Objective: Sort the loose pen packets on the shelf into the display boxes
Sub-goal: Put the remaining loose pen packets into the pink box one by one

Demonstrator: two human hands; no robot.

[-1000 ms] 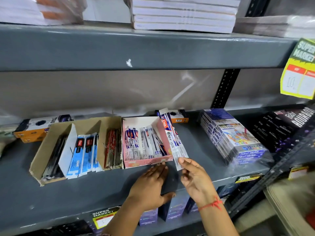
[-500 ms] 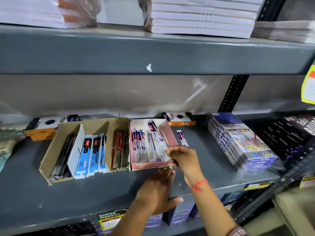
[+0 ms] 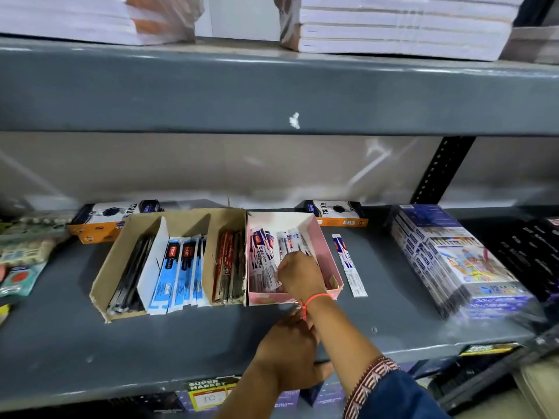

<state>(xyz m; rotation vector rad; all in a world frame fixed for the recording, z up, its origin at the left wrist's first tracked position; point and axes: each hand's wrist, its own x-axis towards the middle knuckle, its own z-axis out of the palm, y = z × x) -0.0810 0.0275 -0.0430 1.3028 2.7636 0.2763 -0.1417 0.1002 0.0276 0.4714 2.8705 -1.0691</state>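
Note:
A pink display box (image 3: 328, 261) on the grey shelf (image 3: 181, 343) holds several white-and-blue pen packets (image 3: 263, 258). My right hand (image 3: 299, 275) reaches into it, fingers closed on the packets there. One loose white-and-blue packet (image 3: 349, 266) lies on the shelf just right of the pink box. My left hand (image 3: 287, 355) rests flat on the shelf in front of the pink box, under my right wrist. To the left stands a brown cardboard box (image 3: 106, 276) with black, blue (image 3: 178, 270) and red packets (image 3: 228, 264) in separate sections.
Orange-and-white boxes (image 3: 102, 219) stand behind the display boxes. A wrapped stack of crayon boxes (image 3: 453, 261) and dark packs (image 3: 532, 252) fill the right side. Small goods (image 3: 21, 255) lie at far left. Paper stacks (image 3: 393, 25) sit on the upper shelf; price tag (image 3: 208, 394) below.
My right hand carried a white-and-blue packet from the shelf's front edge into the pink box. Another packet now shows on the shelf to the box's right. My left hand stayed on the shelf.

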